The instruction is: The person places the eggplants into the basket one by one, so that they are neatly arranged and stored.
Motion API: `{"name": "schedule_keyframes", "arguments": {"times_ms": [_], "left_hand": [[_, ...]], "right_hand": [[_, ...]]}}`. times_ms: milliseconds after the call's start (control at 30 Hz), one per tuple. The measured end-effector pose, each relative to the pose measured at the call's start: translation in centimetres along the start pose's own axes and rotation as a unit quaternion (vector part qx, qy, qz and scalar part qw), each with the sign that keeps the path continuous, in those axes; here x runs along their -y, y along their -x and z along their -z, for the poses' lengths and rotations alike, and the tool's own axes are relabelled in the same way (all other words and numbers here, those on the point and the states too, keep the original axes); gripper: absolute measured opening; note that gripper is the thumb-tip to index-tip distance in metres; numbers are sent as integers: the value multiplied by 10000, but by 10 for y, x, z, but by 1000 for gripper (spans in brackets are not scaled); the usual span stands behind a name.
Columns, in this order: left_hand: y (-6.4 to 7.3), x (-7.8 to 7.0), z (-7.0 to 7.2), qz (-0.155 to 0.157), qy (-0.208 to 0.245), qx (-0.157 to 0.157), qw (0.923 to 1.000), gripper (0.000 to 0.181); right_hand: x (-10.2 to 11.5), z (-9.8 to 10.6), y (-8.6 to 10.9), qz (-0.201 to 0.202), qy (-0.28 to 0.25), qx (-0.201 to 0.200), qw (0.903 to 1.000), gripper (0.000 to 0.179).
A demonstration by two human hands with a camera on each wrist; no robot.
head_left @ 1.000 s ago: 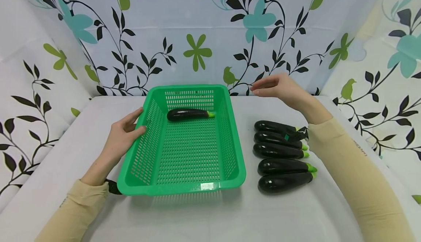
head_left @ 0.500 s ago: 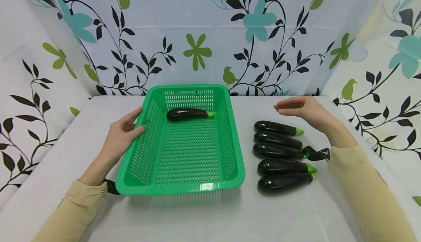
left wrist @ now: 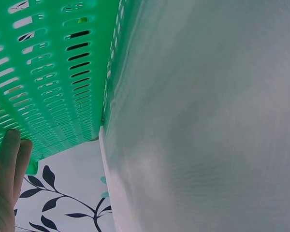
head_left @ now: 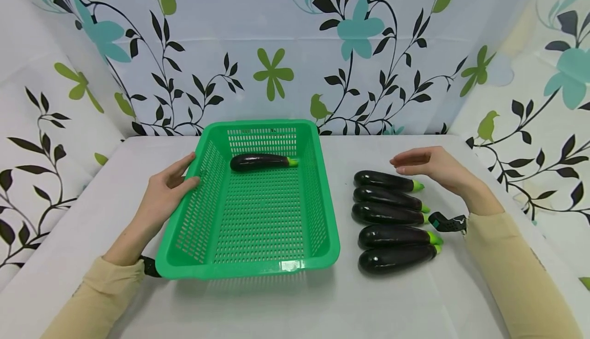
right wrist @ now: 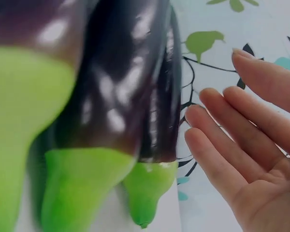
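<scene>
My left hand (head_left: pixel 168 190) grips the left rim of a green plastic basket (head_left: pixel 249 269), thumb over the edge. In the left wrist view two fingers (left wrist: pixel 12 164) lie along the basket's slotted outer wall. One dark eggplant (head_left: pixel 260 162) with a green stem end lies inside, near the far wall. Right of the basket, several glossy eggplants (head_left: pixel 387 212) lie in a column, stem ends to the right. My right hand (head_left: pixel 433 167) hovers holding nothing by the farthest eggplant (head_left: pixel 382 179). In the right wrist view its fingers (right wrist: pixel 241 125) are loosely extended beside the eggplants.
A white cloth covers the table (head_left: pixel 295 313). Behind it and at both sides hang white curtains (head_left: pixel 295 16) printed with leaves, flowers and birds. A black band (head_left: pixel 447 222) is on my right wrist.
My right hand has moved right and nearer to me, from beyond the column down to beside the farthest eggplant. My left hand keeps its grip on the basket.
</scene>
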State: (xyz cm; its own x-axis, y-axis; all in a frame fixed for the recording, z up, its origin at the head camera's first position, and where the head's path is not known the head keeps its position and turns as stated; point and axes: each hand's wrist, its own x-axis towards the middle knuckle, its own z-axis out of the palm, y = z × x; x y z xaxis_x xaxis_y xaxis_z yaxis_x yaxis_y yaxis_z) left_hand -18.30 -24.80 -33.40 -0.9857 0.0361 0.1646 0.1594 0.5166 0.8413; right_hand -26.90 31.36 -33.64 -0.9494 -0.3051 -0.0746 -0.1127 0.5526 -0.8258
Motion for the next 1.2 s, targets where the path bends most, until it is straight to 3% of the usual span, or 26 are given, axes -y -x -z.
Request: {"name": "schedule_keyframes", "arguments": {"times_ms": [433, 1200], "left_hand": [[0, 1, -1, -36, 61, 66, 10000, 60], [0, 2, 1, -67, 111, 19, 9999, 59]], "right_hand": [[-16, -1, -3, 30, 616, 644, 9960, 48], [-9, -8, -9, 319, 913, 687, 9929, 44]]}}
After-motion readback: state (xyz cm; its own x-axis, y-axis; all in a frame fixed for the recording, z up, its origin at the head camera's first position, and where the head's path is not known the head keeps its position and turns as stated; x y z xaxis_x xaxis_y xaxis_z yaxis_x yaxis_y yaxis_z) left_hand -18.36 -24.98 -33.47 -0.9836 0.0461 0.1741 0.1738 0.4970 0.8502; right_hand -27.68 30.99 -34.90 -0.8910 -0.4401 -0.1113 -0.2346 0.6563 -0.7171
